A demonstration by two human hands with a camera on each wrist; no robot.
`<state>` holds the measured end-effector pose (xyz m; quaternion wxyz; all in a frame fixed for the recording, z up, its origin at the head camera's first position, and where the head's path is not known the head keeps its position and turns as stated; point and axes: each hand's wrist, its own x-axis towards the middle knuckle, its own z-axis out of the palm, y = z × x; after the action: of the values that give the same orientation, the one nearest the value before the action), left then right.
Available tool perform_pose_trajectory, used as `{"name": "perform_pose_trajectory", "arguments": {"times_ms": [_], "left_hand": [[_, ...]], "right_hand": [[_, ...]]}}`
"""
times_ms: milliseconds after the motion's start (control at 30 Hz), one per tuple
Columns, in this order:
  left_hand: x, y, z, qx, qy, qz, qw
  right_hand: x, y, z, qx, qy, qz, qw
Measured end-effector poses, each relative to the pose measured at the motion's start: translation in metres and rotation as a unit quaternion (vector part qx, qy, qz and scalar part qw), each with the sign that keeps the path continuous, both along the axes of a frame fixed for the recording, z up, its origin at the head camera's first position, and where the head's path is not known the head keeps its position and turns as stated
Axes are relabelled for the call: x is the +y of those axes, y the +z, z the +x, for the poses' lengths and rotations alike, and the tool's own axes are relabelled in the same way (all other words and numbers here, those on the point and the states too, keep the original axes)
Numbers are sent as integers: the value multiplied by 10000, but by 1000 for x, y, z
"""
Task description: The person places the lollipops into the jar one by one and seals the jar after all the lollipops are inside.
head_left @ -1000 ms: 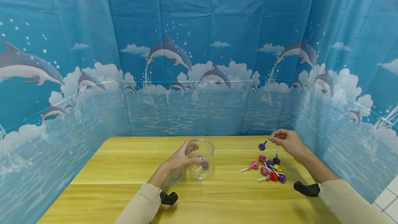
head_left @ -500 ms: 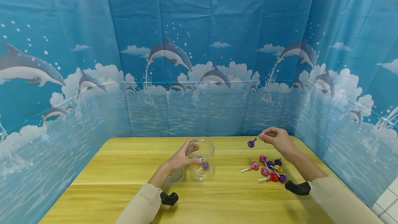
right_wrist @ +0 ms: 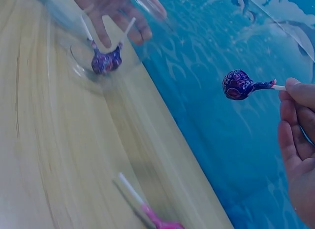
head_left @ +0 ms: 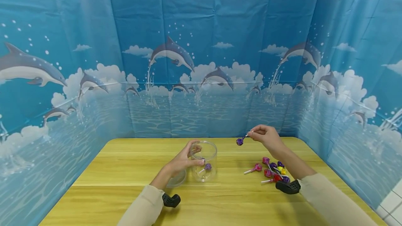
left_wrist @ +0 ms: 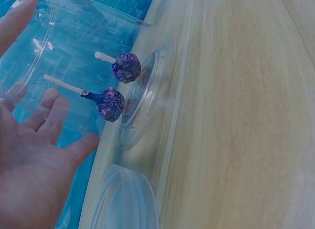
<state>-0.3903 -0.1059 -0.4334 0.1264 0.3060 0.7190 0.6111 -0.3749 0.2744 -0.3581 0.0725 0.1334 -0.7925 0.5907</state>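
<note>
Right hand (head_left: 267,138) had swung toward 9 o'clock, off the lollipop pile (head_left: 281,170), pinching a purple lollipop (head_left: 240,142) by its stick. Candy hung mid-air at the jar's 2 o'clock; pile lay at 3. Left hand (head_left: 182,162) gripped the upright clear jar (head_left: 212,156), two lollipops (left_wrist: 110,105) inside. Judged: carry about half done, jar mouth not yet reached.

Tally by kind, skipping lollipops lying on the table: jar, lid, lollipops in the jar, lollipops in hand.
Clear jar: 1
Clear lid: 1
Purple lollipops inside the jar: 2
Held lollipop, purple, in the right hand: 1
Total: 5
</note>
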Motion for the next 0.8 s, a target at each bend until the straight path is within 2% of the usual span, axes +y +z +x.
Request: {"name": "perform_pose_trajectory", "arguments": {"times_ms": [267,533,800], "left_hand": [[0,1,-1,28,-26,-21,10000],[-1,1,-2,21,-41,-15,10000],[0,0,-3,-5,-32,-4,10000]], "right_hand": [[-20,3,-7,-54,5,-181,9998],[-45,5,-9,-38,315,-437,9985],[-80,5,-16,112,632,-338,9974]]}}
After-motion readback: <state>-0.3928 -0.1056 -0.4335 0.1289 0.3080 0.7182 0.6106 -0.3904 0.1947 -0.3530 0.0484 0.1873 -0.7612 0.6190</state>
